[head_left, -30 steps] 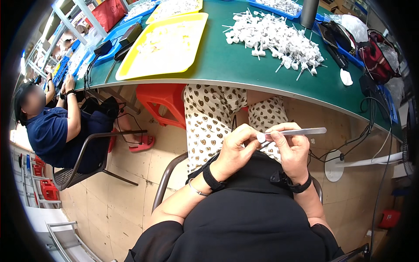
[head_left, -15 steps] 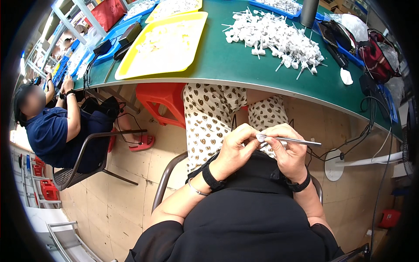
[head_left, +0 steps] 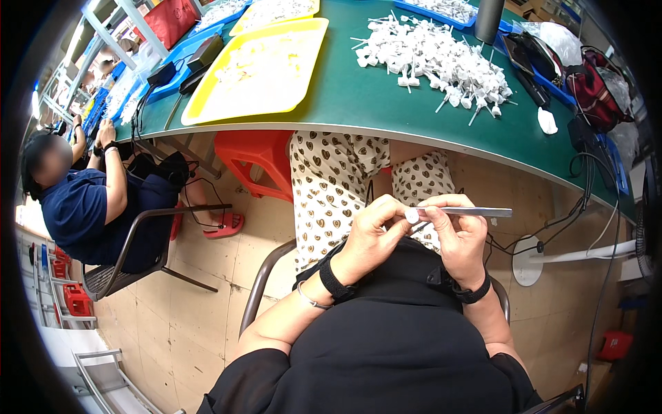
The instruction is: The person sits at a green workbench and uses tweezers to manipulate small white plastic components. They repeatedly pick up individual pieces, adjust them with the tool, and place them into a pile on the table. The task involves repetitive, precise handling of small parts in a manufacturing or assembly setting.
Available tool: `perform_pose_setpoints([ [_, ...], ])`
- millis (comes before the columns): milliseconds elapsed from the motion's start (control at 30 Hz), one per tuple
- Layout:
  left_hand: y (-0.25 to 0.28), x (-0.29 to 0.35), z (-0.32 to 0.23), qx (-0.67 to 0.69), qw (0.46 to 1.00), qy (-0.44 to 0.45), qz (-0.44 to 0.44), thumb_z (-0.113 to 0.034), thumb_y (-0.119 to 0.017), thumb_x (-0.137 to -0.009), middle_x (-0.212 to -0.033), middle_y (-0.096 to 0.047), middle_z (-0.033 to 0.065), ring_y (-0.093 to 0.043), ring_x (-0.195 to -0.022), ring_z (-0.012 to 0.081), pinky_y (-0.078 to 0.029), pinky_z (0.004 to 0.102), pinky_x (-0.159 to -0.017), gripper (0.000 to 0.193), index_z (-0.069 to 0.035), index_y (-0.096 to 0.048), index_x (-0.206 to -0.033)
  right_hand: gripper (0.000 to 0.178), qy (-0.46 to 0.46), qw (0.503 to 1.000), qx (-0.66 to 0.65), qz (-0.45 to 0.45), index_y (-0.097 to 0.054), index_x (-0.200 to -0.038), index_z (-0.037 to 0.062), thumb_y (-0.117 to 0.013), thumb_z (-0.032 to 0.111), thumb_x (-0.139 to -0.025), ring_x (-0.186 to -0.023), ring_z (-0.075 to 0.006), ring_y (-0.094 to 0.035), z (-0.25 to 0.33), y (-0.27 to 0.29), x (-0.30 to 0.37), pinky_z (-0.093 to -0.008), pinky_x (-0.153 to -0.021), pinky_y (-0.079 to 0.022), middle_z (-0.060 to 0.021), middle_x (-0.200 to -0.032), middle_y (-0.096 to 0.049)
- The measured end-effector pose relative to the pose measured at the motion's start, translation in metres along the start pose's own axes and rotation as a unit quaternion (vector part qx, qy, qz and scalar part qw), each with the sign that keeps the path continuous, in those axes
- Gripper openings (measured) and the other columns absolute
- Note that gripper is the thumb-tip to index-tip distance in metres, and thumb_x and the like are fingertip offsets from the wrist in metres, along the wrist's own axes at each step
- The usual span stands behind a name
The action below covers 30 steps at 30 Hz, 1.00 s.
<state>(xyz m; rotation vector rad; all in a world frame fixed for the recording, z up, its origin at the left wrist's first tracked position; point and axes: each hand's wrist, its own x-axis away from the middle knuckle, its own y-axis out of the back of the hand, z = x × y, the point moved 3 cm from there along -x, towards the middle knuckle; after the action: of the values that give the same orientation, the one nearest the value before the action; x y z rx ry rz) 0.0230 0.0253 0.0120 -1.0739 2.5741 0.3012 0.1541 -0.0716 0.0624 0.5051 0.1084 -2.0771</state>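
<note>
Holding small round white part (head_left: 412, 216) above lap (head_left: 331, 183)

Yellow rectangular plastic tray (head_left: 196, 112): on green tabletop (head_left: 345, 100). Left bare hand (head_left: 374, 232): grip pinching the part. Heaped white stemmed pieces (head_left: 441, 65): on tabletop. Right bare hand (head_left: 462, 238): grip grasping flat silver metal tool (head_left: 489, 212), left end at part.

At upper centre, green tabletop (head_left: 341, 90) offers passage between the yellow plastic tray (head_left: 276, 102) and the heap of white stemmed parts (head_left: 438, 62); right of centre, a slim silver metal tool (head_left: 493, 212) juts out, obstructing.

White piece (head_left: 412, 216) partly hidden by left hand (head_left: 371, 237), details too small
</note>
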Motion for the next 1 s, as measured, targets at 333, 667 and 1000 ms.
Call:
perform_pose_setpoints([
  [333, 0.0002, 0.0004, 0.0013, -0.035, 0.999, -0.012, 0.001, 0.003, -0.069, -0.095, -0.090, -0.064, 0.0061, -0.071, -0.078, 0.0134, -0.059, 0.0245, -0.065, 0.004, 0.001, -0.066, -0.097, 0.009, 0.011, 1.000, 0.026, -0.001, -0.070, -0.101, -0.0051, -0.069, 0.003, -0.097, -0.074, -0.0148, -0.072, -0.0019, -0.0012, 0.0005, -0.0265, -0.067, -0.058, -0.0085, -0.089, -0.073],
  [667, 0.0004, 0.0014, 0.0053, -0.056, 0.998, -0.019, 0.010, 0.003, -0.069, -0.095, -0.091, -0.065, 0.0064, -0.070, -0.077, 0.0133, -0.058, 0.0248, -0.066, 0.003, 0.002, -0.066, -0.096, 0.008, -0.021, 1.000, -0.003, -0.014, -0.069, -0.101, -0.0043, -0.069, 0.003, -0.098, -0.076, -0.0139, -0.072, -0.0009, -0.0011, 0.0007, -0.0260, -0.068, -0.059, -0.0079, -0.087, -0.073],
  [1000, 0.0010, 0.0007, 0.0039, -0.037, 0.999, -0.012, 0.004, 0.001, -0.070, -0.096, -0.090, -0.065, 0.0064, -0.069, -0.077, 0.0133, -0.058, 0.0254, -0.066, 0.003, 0.001, -0.067, -0.095, 0.007, -0.009, 1.000, -0.009, 0.000, -0.069, -0.101, -0.0051, -0.068, 0.001, -0.098, -0.076, -0.0141, -0.072, 0.0009, -0.0007, 0.0005, -0.0261, -0.068, -0.060, -0.0082, -0.089, -0.072],
])
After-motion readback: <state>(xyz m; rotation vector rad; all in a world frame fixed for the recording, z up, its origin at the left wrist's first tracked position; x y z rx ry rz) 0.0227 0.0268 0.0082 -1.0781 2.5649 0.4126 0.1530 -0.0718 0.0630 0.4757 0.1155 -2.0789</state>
